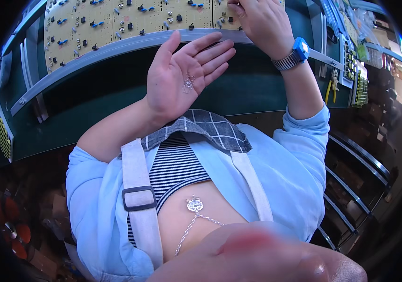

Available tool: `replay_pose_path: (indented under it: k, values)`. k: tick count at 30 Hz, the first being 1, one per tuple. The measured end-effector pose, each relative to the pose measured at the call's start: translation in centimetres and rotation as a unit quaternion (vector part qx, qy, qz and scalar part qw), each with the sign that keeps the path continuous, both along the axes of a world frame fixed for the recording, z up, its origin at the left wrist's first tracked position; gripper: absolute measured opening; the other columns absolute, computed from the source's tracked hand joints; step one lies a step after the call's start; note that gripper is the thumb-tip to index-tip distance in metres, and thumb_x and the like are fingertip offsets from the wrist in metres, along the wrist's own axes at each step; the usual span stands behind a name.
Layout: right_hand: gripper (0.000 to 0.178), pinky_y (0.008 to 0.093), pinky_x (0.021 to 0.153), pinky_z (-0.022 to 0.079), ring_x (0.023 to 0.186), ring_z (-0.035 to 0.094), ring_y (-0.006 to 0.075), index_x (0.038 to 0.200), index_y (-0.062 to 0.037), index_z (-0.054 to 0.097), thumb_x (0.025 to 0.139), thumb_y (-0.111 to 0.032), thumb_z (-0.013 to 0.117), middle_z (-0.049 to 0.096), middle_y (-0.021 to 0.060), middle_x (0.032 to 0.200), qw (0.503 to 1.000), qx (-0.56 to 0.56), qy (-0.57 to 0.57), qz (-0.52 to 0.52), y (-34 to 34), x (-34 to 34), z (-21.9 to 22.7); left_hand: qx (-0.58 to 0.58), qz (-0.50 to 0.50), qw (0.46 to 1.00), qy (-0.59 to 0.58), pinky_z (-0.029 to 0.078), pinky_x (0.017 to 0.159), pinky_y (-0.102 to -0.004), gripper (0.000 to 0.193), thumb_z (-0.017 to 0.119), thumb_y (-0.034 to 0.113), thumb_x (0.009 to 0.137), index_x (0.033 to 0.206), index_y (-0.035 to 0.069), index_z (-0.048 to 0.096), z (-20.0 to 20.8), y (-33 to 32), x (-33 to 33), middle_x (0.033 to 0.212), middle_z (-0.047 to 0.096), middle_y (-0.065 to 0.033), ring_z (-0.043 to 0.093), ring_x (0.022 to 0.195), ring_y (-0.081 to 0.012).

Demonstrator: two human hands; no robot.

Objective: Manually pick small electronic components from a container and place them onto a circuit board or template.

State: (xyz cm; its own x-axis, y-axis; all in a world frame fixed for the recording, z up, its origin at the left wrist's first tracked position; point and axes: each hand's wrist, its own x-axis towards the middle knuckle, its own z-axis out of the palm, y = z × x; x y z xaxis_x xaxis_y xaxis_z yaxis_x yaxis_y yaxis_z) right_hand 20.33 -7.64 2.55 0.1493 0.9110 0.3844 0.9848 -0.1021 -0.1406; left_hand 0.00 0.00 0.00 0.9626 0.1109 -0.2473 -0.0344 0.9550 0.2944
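Note:
My left hand (182, 75) is turned palm up just in front of the metal rail, with its fingers stretched out. A small heap of tiny silvery wire-legged parts (188, 83) lies loose in that palm. Above the tan circuit boards (130, 21), my right hand (259, 21) bends its fingers together near the board surface. The top edge of the picture cuts off some of its fingertips, so I cannot make out what they pinch. Rows of black, blue and silvery components stand on the boards.
An aluminium rail (130, 47) runs along the boards' near edge over a dark green bench (102, 89). Yellow-handled pliers (335, 89) hang at the right. Yellow-green boards (361, 88) stand beside them, and more (3, 136) at the far left. A metal rack (351, 188) stands lower right.

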Motion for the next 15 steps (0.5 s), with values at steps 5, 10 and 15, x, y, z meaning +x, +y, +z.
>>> replay_pose_path:
  k: [5, 10, 15]
  values:
    - [0.010, 0.0412, 0.073, 0.046, 0.079, 0.058, 0.0307, 0.087, -0.0083, 0.061, 0.087, -0.017, 0.065, 0.058, 0.0101, 0.084, 1.000, -0.014, -0.015, 0.009, 0.0, -0.2, 0.1, 0.003, 0.000, 1.000, 0.002, 0.027, 0.120, -0.0397, 0.075, 0.023, 0.056, 0.103, 0.151, -0.001, 0.027, -0.1, -0.2, 0.0, 0.155, 0.032, -0.0228, 0.031, 0.145, -0.0320]
    - [0.007, 0.0391, 0.072, 0.046, 0.078, 0.060, 0.0265, 0.086, -0.0098, 0.065, 0.085, -0.016, 0.067, 0.059, 0.0073, 0.083, 0.990, 0.095, 0.019, 0.105, 0.4, 1.0, -1.2, 0.004, 0.001, 1.000, 0.006, 0.028, 0.119, -0.0397, 0.075, 0.022, 0.056, 0.103, 0.151, -0.001, 0.027, 0.0, -0.2, 0.0, 0.155, 0.032, -0.0228, 0.033, 0.144, -0.0319]
    - [0.011, 0.0365, 0.071, 0.047, 0.079, 0.062, 0.0232, 0.091, -0.0108, 0.071, 0.081, -0.015, 0.070, 0.062, 0.0051, 0.085, 0.959, 0.210, 0.100, 0.164, -0.2, 1.3, -1.1, 0.015, 0.002, 1.000, 0.001, 0.028, 0.119, -0.0398, 0.075, 0.022, 0.056, 0.103, 0.151, -0.001, 0.027, -0.2, -0.1, -0.1, 0.154, 0.033, -0.0228, 0.033, 0.144, -0.0321]
